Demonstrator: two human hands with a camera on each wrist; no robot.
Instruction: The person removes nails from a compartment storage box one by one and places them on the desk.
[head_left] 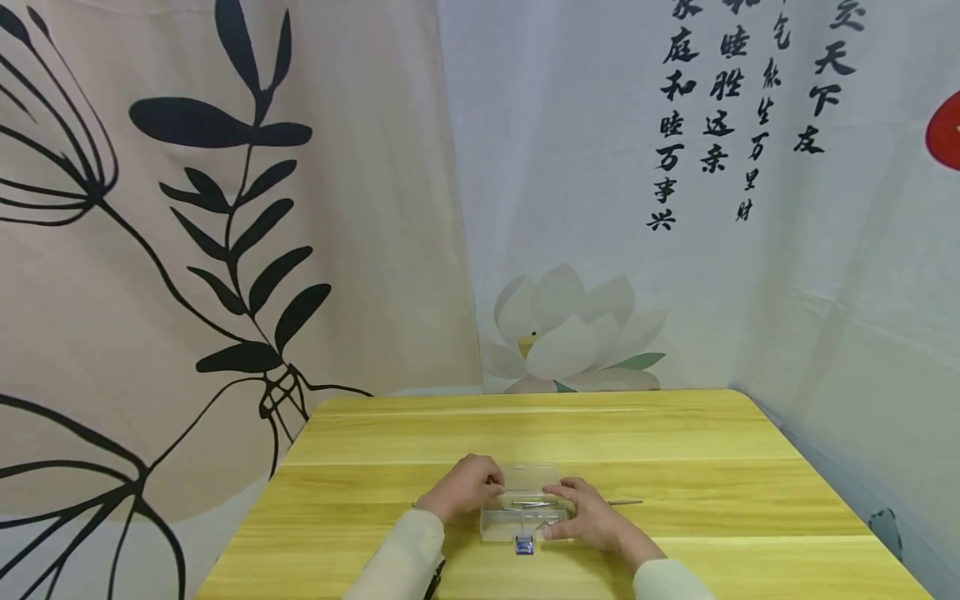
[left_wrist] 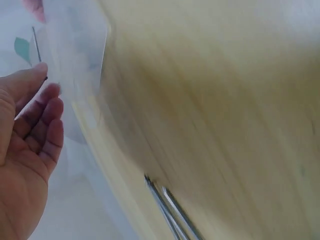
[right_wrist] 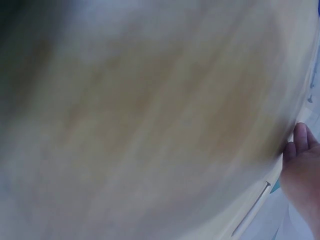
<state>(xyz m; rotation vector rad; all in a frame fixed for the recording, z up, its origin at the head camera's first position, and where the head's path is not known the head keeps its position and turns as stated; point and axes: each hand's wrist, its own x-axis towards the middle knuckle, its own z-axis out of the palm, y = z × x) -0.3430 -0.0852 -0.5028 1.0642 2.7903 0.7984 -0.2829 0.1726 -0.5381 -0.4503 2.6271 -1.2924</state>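
The clear plastic box (head_left: 497, 528) sits at the lower centre of the head frame, well inside the edges of the bench (head_left: 675, 437), its lid (head_left: 529, 477) opened toward the far edge and its blue clasp (head_left: 524, 546) facing the bottom of the frame. The left hand (head_left: 467, 487) is at the box's left rear corner; in the left wrist view its grip pinches a thin dark-ended rod (left_wrist: 36, 46) between thumb and forefinger. The right hand (head_left: 590, 512) lies at the box's right end, its grip spread, thumb toward the front and fingers toward the rear. Slim metal pieces (head_left: 531, 503) lie inside the box's rear part. A single rod (head_left: 626, 502) lies on the wood just beyond the right hand, and several metal rods (left_wrist: 172, 212) show at the lower centre of the left wrist frame. Wood stretches widely from both forearms to the slanting side edges, and a shallower band runs behind the lid up to the far edge, where the printed backdrop (head_left: 390, 208) rises. Much of the right wrist view is blurred.
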